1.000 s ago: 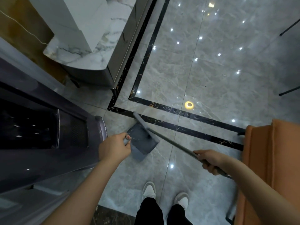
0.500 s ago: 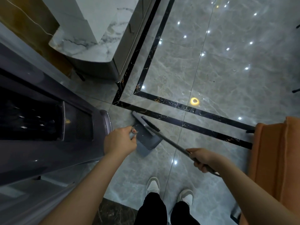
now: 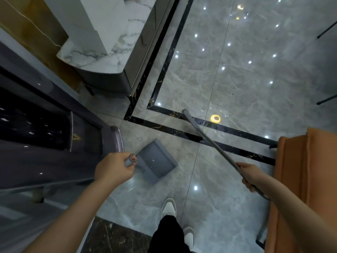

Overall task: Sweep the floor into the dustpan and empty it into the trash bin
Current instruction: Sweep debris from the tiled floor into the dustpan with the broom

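A grey dustpan (image 3: 156,159) sits on the glossy marble floor just ahead of my feet, its mouth facing right and toward me. My left hand (image 3: 113,169) grips its upright grey handle (image 3: 129,161). My right hand (image 3: 250,175) grips the long grey stick of the broom (image 3: 209,141). The broom head (image 3: 189,121) lies on the black inlay stripe, up and to the right of the dustpan and apart from it. A few tiny dark specks (image 3: 232,94) dot the floor beyond the stripe. No trash bin is in view.
A dark grey appliance (image 3: 54,147) fills the left side, close to the dustpan. A marble-topped cabinet (image 3: 113,61) stands at the back left. An orange chair (image 3: 306,179) is at my right. Thin black legs (image 3: 326,100) stick in from the right edge.
The broom head has lifted out of the dustpan and swung up and right onto the black stripe. The dustpan now lies uncovered; my left hand keeps hold of its handle.
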Available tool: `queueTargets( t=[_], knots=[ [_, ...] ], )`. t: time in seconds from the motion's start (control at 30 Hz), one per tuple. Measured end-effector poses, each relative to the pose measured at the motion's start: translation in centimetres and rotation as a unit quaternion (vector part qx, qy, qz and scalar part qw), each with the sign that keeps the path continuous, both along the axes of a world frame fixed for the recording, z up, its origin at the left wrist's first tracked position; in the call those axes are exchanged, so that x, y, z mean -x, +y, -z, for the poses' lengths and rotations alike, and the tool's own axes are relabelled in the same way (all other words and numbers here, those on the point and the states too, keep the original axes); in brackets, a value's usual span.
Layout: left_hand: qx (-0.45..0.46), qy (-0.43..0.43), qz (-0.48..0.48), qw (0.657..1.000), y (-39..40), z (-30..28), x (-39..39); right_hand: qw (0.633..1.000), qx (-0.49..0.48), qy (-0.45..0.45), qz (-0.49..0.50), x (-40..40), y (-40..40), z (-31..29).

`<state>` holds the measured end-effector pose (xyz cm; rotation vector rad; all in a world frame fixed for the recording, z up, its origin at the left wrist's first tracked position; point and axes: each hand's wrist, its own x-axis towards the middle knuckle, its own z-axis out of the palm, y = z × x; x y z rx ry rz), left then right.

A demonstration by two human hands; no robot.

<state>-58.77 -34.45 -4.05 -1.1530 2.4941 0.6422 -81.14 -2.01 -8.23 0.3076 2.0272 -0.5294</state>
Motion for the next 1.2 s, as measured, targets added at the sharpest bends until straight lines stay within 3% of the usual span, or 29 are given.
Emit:
queueTargets(
  t=[0.13,0.43,0.53,0.77,0.83,1.0,1.1,1.2],
  knots=[
    [-0.008,-0.013,0.017,1.000,2.0,0.3,-3.3,0.999,-0.022,-0.019,-0.014,-2.7,1.5,1.0],
    [0.020,0.004,0.004,1.000,4.0,1.5,-6.7,0.973,0.057,-0.224,0.000,-8.3,2.6,1.3],
    [0.035,-0.001,0.001,0.999,4.1,1.6,-6.4,0.978,0.067,-0.200,0.004,-7.7,2.5,0.4],
    [0.051,0.005,0.005,0.999,3.8,1.9,-7.1,0.997,0.040,-0.046,-0.040,-7.1,1.3,1.1],
    [0.050,0.008,0.004,0.999,3.7,2.1,-7.1,0.996,0.027,-0.069,-0.041,-8.2,0.9,2.0],
    [0.047,-0.001,0.003,0.999,3.5,2.2,-7.2,0.971,0.058,-0.231,0.007,-12.0,1.6,1.7],
    [0.044,-0.001,0.002,0.999,3.5,2.1,-7.1,0.966,0.084,-0.239,0.052,-10.9,2.4,0.8],
    [0.029,0.001,-0.007,1.000,3.8,1.8,-7.2,0.975,0.090,-0.192,0.073,-8.3,2.0,-0.1]
  ],
)
